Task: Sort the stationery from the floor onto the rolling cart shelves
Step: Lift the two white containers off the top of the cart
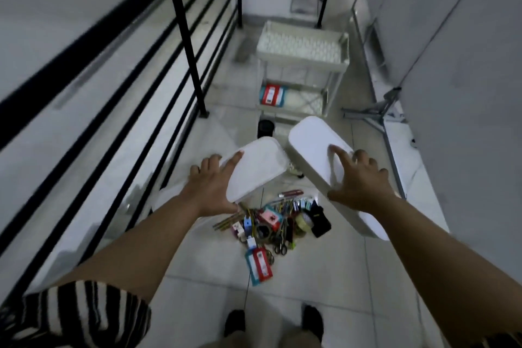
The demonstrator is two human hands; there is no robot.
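Observation:
I stand over a heap of stationery (278, 219) on the tiled floor: pencils, scissors, tape rolls, small coloured packs and a red-and-teal packet (258, 263) at its near edge. My left hand (210, 183) grips a white oblong tray (252, 168) by its near edge, held above the pile. My right hand (358, 181) grips a second, longer white tray (316, 155), tilted, to the right. The white rolling cart (302, 65) stands beyond; its top shelf shows nothing on it, and a red-and-teal packet (272, 94) lies on a lower shelf.
A black metal railing (183, 45) runs along the left of the narrow landing. A grey wall closes the right side, with a folded metal stand (378, 113) leaning at its foot. A small black cylinder (265, 128) sits on the floor before the cart. My shoes (274, 322) are at the bottom.

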